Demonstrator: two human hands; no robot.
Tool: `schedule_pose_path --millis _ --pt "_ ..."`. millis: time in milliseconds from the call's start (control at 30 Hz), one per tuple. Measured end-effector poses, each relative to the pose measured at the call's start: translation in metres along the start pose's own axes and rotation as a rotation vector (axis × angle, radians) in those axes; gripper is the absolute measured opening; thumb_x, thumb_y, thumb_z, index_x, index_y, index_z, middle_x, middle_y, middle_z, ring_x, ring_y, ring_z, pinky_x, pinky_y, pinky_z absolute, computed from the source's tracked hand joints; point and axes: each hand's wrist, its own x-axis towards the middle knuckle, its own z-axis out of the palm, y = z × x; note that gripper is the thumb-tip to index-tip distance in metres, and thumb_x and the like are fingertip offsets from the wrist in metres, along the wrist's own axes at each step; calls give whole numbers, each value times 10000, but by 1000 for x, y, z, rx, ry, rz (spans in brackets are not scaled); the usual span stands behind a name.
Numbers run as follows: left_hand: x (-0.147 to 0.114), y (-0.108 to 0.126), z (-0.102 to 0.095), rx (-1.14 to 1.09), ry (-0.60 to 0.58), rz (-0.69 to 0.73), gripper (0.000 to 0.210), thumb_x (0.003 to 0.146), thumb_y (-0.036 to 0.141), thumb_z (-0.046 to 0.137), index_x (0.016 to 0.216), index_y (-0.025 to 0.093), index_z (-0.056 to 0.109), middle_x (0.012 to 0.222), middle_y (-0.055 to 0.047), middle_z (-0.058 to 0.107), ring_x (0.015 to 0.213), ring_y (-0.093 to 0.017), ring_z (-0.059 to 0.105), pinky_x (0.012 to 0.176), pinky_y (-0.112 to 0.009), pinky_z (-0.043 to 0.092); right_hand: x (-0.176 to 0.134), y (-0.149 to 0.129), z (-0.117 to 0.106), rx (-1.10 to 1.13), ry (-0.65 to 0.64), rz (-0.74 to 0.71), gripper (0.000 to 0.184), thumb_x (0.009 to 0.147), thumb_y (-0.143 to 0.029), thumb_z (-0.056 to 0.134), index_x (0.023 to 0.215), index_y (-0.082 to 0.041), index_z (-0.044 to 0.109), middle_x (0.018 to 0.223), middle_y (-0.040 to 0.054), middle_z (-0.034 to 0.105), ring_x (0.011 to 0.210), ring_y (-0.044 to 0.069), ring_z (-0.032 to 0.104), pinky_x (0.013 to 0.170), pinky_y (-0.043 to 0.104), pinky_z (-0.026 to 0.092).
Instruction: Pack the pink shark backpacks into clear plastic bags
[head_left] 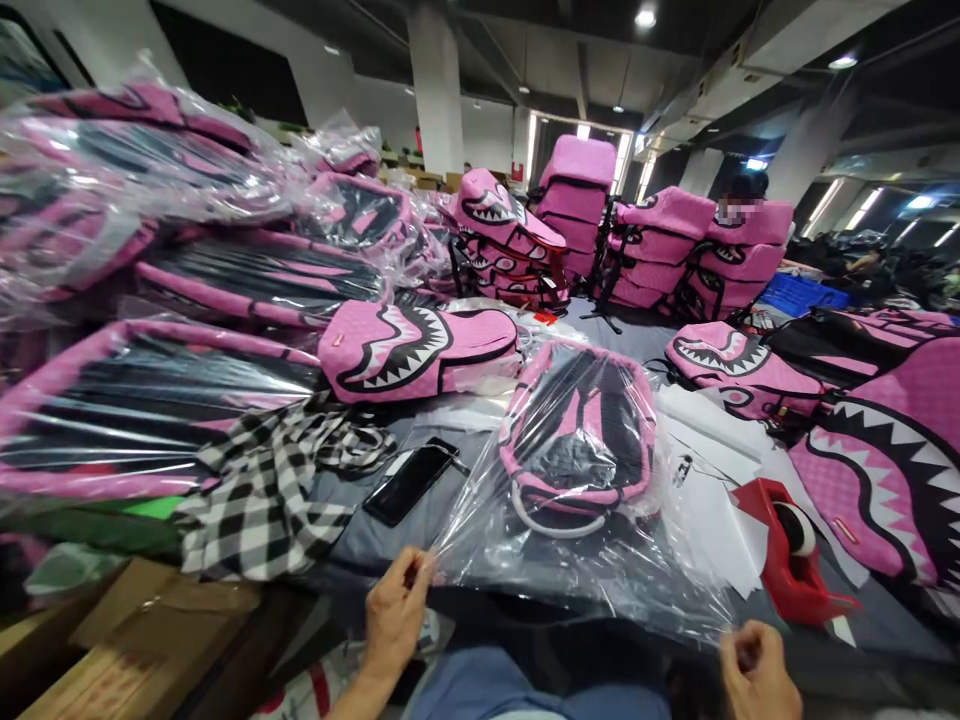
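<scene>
A pink and black backpack [592, 420] lies on the table inside a clear plastic bag [480, 535], its back panel facing up and a pale curved handle toward me. My left hand [399, 608] pinches the bag's near left corner. At the near right corner my right hand [757, 668] is closed on the same bag. Between both hands the plastic edge is stretched out over the table's front edge. The bag's film is wrinkled and shiny around the backpack.
Bagged pink backpacks [172, 400] pile up on the left beside a checkered cloth [277, 490] and a phone [412, 480]. A red tape dispenser [795, 560] and white papers [720, 520] lie right. Unbagged backpacks [652, 250] are stacked behind. A cardboard box [142, 640] stands lower left.
</scene>
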Motion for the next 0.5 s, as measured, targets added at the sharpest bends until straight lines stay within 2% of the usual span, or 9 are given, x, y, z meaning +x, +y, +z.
schedule_pose_path --millis 100,200,300,367,433,500 --pt "-9 -7 -8 -27 26 -137 420 763 642 524 655 237 555 614 8 675 592 -180 619 632 -272 486 -10 14 0 -27 -93 -50 357 743 -660 450 705 -305 428 534 -24 533 450 212 528 525 335 421" --pt "-6 -17 -15 -126 -1 -277 461 646 684 633 749 245 541 678 -22 744 673 -244 714 646 -314 542 -31 23 0 -41 -92 -72 352 781 -646 444 714 -300 455 571 -14 568 459 200 546 515 320 435" --pt "-13 -30 -22 -165 -21 -311 534 629 686 681 912 247 570 704 -8 760 696 -270 750 662 -348 581 -60 32 3 23 -96 -110 341 812 -618 472 774 -285 534 630 7 632 501 200 600 517 305 454" --pt "-22 -39 -30 -153 -39 -331 529 647 677 664 951 251 582 702 1 758 697 -271 752 687 -361 591 -78 39 3 86 -81 -147 350 823 -612 482 803 -276 579 635 8 642 504 193 598 547 304 476" --pt "-26 -47 -39 -197 -57 -381 466 660 644 642 905 260 541 690 7 749 669 -267 741 684 -371 595 -86 47 -3 95 -22 -93 368 809 -619 494 846 -272 612 645 9 653 523 197 605 574 310 491" --pt "-22 -48 -46 -279 5 -397 414 668 591 631 871 267 475 770 0 760 680 -258 735 675 -369 594 -79 51 -12 84 -21 58 405 749 -644 532 876 -270 622 662 16 678 561 217 637 583 321 507"
